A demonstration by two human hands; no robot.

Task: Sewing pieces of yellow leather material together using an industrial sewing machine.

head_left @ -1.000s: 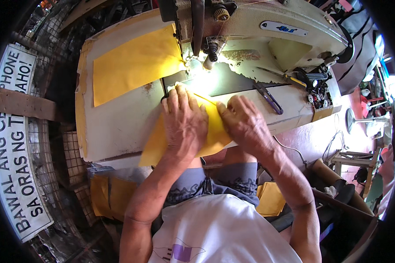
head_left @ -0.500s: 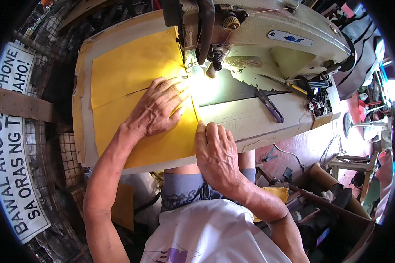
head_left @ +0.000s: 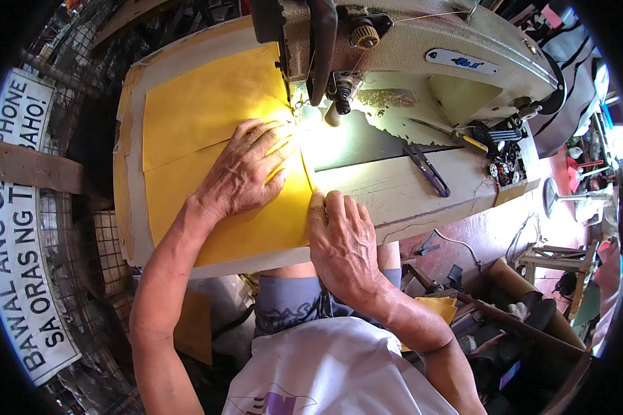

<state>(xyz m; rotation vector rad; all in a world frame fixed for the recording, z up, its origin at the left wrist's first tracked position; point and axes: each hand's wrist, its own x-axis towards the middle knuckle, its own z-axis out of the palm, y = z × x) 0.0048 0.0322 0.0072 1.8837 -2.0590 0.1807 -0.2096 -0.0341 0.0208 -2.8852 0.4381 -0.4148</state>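
A yellow sheet lies on the sewing table, overlapping a second yellow sheet behind it. Near the lit presser foot of the sewing machine, my left hand rests on the front sheet with its fingers lying out flat and apart. My right hand pinches that sheet's narrow folded right edge near the table's front. To the right lie thread snips, a yellow-handled tool and a box of bobbins and small parts.
The machine's body rises along the back. On the left are wire mesh, a wooden plank and a white sign. Below are more yellow sheets and a tan roll. A stand fan is at the right.
Since a second ago, the front sheet has shifted left and lies flatter. My left hand moved left and up toward the presser foot; my right hand moved down and left along the edge.
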